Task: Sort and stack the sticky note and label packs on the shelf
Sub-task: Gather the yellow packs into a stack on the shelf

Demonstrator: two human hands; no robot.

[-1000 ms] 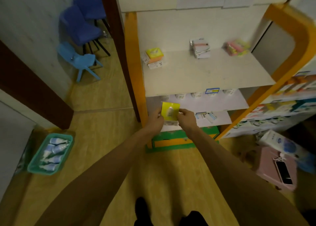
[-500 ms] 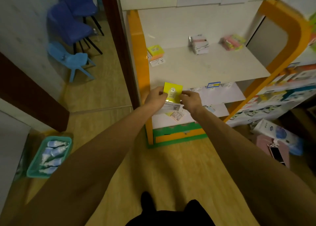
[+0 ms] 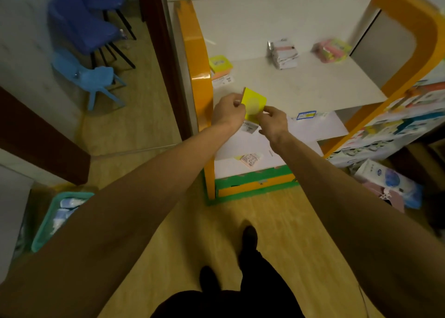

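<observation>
Before the white shelf (image 3: 301,86), left hand (image 3: 227,111) and right hand (image 3: 274,122) each pinch the yellow pack (image 3: 254,103) between their grips.

I see both hands pinching a yellow sticky note pack (image 3: 253,103) at the front edge of the white shelf (image 3: 313,89): left hand (image 3: 228,111) on its left side, right hand (image 3: 274,122) on its lower right. Further back on the shelf lie a yellow-topped stack (image 3: 220,64), a white pack stack (image 3: 284,54) and a pink pack pile (image 3: 331,50).

A yellow pack (image 3: 254,103) was tilted over the shelf (image 3: 313,89) front. Three stacks (image 3: 220,68) (image 3: 283,55) (image 3: 331,50) lay behind.
</observation>
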